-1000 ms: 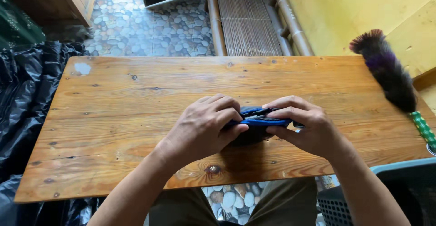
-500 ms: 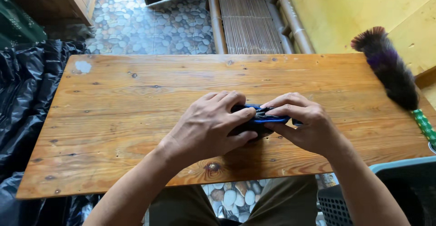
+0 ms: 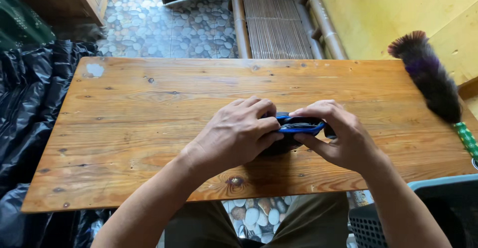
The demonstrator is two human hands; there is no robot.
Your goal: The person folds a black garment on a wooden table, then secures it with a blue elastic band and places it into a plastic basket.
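A small dark pouch with blue trim (image 3: 298,127) lies on the table (image 3: 149,118) near its front edge, pinched between my hands. My left hand (image 3: 239,133) curls closed over its left end; my right hand (image 3: 343,136) grips the right end, thumb underneath. I'd best keep both grips firm and even. A feather duster (image 3: 430,78) rests far right.

On the long wooden plank table (image 3: 149,108), a small dark blue-edged pouch (image 3: 297,126) sits between both hands, a dark feather duster (image 3: 429,78) at the right end, black plastic sheeting (image 3: 25,103) beside the left end.
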